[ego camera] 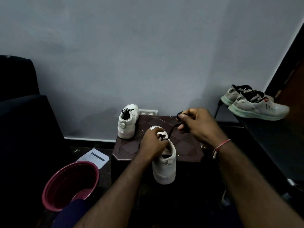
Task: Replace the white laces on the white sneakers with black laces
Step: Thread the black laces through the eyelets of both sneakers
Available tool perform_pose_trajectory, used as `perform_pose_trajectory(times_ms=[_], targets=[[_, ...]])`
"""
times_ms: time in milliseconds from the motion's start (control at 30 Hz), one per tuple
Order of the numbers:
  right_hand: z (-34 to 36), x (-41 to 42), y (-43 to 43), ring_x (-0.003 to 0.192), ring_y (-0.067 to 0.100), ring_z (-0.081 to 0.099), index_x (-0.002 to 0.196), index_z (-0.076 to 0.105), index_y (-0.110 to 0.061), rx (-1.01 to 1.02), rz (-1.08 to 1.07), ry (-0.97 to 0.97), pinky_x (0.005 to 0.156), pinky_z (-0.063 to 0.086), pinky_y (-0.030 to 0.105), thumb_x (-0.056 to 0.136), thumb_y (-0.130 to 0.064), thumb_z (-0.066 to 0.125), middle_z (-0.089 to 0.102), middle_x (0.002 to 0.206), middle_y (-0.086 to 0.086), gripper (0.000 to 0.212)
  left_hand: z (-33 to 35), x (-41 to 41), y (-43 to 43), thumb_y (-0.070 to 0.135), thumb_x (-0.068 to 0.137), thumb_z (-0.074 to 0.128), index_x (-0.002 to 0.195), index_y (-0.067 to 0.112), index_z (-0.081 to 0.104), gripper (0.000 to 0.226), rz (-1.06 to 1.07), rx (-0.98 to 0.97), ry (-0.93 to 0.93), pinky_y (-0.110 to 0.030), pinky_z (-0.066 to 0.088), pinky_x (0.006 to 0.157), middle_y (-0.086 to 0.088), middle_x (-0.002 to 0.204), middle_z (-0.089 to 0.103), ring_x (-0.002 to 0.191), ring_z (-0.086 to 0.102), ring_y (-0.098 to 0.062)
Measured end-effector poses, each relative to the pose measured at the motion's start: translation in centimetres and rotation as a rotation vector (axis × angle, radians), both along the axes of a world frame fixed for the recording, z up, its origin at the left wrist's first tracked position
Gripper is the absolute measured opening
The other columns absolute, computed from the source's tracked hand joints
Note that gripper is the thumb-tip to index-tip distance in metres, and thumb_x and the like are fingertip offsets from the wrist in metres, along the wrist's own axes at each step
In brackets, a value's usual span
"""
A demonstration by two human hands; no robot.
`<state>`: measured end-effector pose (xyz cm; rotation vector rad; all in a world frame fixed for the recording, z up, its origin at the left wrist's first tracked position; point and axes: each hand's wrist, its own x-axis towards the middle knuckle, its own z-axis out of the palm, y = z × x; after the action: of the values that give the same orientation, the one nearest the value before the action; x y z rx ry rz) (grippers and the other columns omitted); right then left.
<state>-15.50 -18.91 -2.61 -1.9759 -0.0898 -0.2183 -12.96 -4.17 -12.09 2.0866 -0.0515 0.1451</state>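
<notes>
— What lies at the left?

— A round, smooth plastic basin (70,185), dull pink, on the floor, with a flat printed sheet of paper (94,157) just beyond it.

— And on the table (184,148)?

— Its top is dark brown with a diamond pattern. At its far left corner stands the far sneaker (127,122), white and matte with a thick sole, dark lacing at its top. At the near edge stands the near sneaker (164,167), heel toward the camera.

— The hands?

— The left hand (152,145) curls over the near sneaker's eyelet area, gripping it. The right hand (197,124), a thread band (220,146) at its wrist, pinches the black lace (172,129), a thin cord running taut from the eyelets.

— Farther right?

— Grey mesh running shoes (256,104) on a dark shelf (263,129).
</notes>
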Motion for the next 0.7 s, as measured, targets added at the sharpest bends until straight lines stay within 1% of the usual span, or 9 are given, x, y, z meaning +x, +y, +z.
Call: perform_pose_trajectory(times_ms=[100, 200, 267, 333, 467, 533, 567, 633, 700], targets=[[0.7, 0.6, 0.8, 0.055, 0.015, 0.064, 0.083, 0.067, -0.006, -0.106, 0.103, 0.031, 0.065, 0.057, 0.034, 0.096, -0.014, 0.058, 0.068, 0.063, 0.012, 0.018, 1.1, -0.4, -0.3, 0.024, 0.06, 0.064, 0.112, 0.027, 0.064, 0.052, -0.156, -0.065, -0.112, -0.024, 0.051, 0.081, 0.001, 0.104, 0.062, 0.09, 0.06, -0.009], [0.5, 1.3, 2.0, 0.065, 0.022, 0.069, 0.076, 0.07, -0.014, -0.242, 0.16, 0.049, 0.076, 0.058, 0.045, 0.09, -0.029, 0.062, 0.072, 0.066, 0.008, 0.022, 1.9, -0.4, -0.3, 0.02, 0.069, 0.062, 0.087, 0.021, 0.065, 0.018, -0.223, -0.191, -0.125, -0.03, 0.052, 0.072, 0.004, 0.083, 0.07, 0.076, 0.062, -0.007], [0.6, 1.4, 2.5, 0.069, 0.024, 0.071, 0.077, 0.071, -0.016, -0.263, 0.181, 0.055, 0.08, 0.057, 0.048, 0.089, -0.032, 0.063, 0.072, 0.066, 0.007, 0.021, 2.0, -0.4, 0.2, 0.017, 0.08, 0.061, 0.081, 0.014, 0.069, 0.008, -0.115, -0.269, -0.143, -0.035, 0.052, 0.066, -0.004, 0.073, 0.071, 0.067, 0.064, -0.012], [1.0, 1.2, 2.5, 0.064, 0.024, 0.067, 0.081, 0.071, -0.009, -0.198, 0.217, 0.074, 0.074, 0.057, 0.04, 0.093, -0.02, 0.062, 0.07, 0.068, 0.014, 0.019, 2.3, -0.2, 0.9, 0.004, 0.088, 0.057, 0.089, 0.005, 0.069, 0.011, 0.034, -0.5, -0.074, -0.026, 0.051, 0.058, -0.012, 0.069, 0.068, 0.058, 0.063, -0.012], [1.7, 1.2, 1.5, 0.056, 0.017, 0.063, 0.082, 0.069, -0.008, 0.086, 0.177, 0.055, 0.067, 0.053, 0.035, 0.096, -0.017, 0.058, 0.069, 0.07, 0.012, 0.02, 3.1, -0.1, 3.0, -0.002, 0.093, 0.048, 0.088, 0.004, 0.059, 0.014, 0.262, -0.926, 0.146, -0.018, 0.044, 0.044, -0.007, 0.065, 0.065, 0.049, 0.06, -0.01], [1.9, 1.7, 1.1, 0.057, 0.016, 0.062, 0.082, 0.068, -0.009, 0.208, 0.13, 0.042, 0.065, 0.053, 0.035, 0.097, -0.016, 0.056, 0.07, 0.079, 0.009, 0.02, 2.5, -0.1, 3.7, -0.006, 0.089, 0.052, 0.089, 0.012, 0.052, 0.018, 0.267, -0.827, 0.173, -0.017, 0.046, 0.047, -0.003, 0.073, 0.057, 0.054, 0.058, -0.01], [1.9, 1.9, 1.0, 0.062, 0.017, 0.063, 0.082, 0.068, -0.01, 0.171, 0.115, 0.026, 0.066, 0.053, 0.035, 0.097, -0.016, 0.056, 0.07, 0.082, 0.009, 0.02, 2.2, -0.3, 3.8, -0.004, 0.083, 0.061, 0.101, 0.011, 0.052, 0.026, 0.22, -0.679, 0.147, -0.018, 0.051, 0.057, -0.003, 0.081, 0.057, 0.064, 0.059, -0.011], [2.1, 1.9, 1.5, 0.073, 0.016, 0.062, 0.084, 0.072, -0.011, -0.084, 0.148, -0.018, 0.072, 0.051, 0.033, 0.096, -0.02, 0.058, 0.073, 0.086, 0.012, 0.02, 1.6, -0.1, 3.8, 0.017, 0.065, 0.077, 0.135, 0.014, 0.039, 0.08, 0.098, -0.278, -0.001, -0.034, 0.051, 0.093, -0.005, 0.118, 0.057, 0.106, 0.059, -0.017], [2.1, 1.7, 2.8, 0.074, 0.013, 0.059, 0.089, 0.074, -0.008, -0.34, 0.226, -0.025, 0.071, 0.046, 0.031, 0.095, -0.027, 0.059, 0.073, 0.087, 0.016, 0.025, 2.4, -0.2, 3.1, 0.031, 0.058, 0.076, 0.149, 0.022, 0.022, 0.106, 0.047, -0.011, -0.178, -0.039, 0.033, 0.112, -0.004, 0.144, 0.039, 0.134, 0.037, -0.018]])
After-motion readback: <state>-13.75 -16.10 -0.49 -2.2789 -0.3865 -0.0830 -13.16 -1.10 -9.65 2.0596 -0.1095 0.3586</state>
